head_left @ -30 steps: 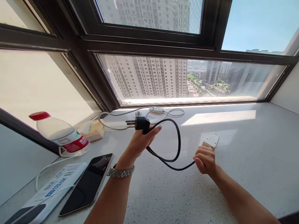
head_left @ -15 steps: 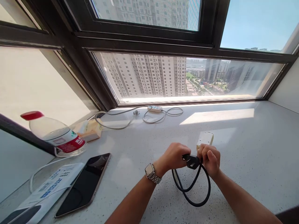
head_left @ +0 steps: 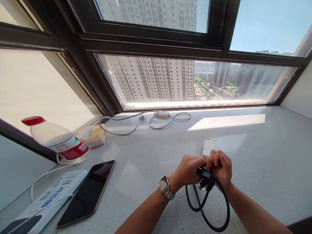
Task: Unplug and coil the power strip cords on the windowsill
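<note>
Gripping the black cord [head_left: 228, 211] over the surface [head_left: 146, 162], the left hand [head_left: 188, 169] and right hand [head_left: 221, 169] meet — loops are made, so maybe half done. They hang loose by the plug [head_left: 207, 180], seemingly not tied yet.

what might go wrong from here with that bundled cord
The black plug has exposed metal prongs, which could scrape the left hand or the speckled counter if the grip slips. The loose loop of black cord hangs below the hands and might snag or unwind. The white block is partly hidden by the right hand, so it may get bumped unnoticed.
</note>
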The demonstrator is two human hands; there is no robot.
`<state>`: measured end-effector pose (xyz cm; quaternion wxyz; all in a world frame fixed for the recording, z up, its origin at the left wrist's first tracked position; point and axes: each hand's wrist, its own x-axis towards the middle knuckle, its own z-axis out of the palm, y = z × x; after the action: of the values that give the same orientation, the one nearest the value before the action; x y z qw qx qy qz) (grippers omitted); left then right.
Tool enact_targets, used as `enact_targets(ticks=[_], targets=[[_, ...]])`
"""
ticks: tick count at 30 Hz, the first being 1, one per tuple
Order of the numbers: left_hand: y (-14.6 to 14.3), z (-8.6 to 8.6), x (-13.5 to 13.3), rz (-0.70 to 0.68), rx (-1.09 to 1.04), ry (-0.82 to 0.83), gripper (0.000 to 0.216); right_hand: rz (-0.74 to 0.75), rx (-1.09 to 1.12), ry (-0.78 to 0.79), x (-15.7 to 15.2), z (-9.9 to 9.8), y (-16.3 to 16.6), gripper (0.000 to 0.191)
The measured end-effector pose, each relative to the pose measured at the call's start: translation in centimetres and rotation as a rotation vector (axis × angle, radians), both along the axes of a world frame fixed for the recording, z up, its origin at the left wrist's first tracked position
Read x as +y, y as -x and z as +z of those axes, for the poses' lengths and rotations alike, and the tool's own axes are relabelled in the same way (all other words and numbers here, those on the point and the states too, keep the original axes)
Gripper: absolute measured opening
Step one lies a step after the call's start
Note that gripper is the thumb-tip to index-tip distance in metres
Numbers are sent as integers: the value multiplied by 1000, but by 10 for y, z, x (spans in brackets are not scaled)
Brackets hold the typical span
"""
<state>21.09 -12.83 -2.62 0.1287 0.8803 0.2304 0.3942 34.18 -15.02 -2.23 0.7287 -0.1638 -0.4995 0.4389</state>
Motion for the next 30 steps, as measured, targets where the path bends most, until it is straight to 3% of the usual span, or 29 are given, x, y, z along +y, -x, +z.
enact_targets(ticks=[7, 11, 14, 16, 19, 23, 27, 30], targets=[[4, 4, -1, -7, -72, 95, 11, -38, -7, -44, -3, -2, 5, 37], [5, 10, -2, 50, -247, 77, 20, -264, -138, -189, 0, -4, -1, 33], [9, 22, -2, 82, -328, 103, 22, -453, -363, -340, 7, -9, -9, 36], [13, 31, 0, 144, -365, 117, 18, -499, -560, -365, 15, -14, -13, 40], [16, 42, 2, 233, -503, 121, 27, -423, -840, -329, 25, -24, -13, 65], [11, 47, -1, 288, -734, 220, 37, -335, -978, -238, 35, -42, -7, 90], [2, 47, -7, 199, -783, 413, 45, -335, -958, -119, 42, -51, -5, 78], [1, 52, -11, 228, -846, 425, 44, -199, -901, -110, 41, -47, -5, 57]])
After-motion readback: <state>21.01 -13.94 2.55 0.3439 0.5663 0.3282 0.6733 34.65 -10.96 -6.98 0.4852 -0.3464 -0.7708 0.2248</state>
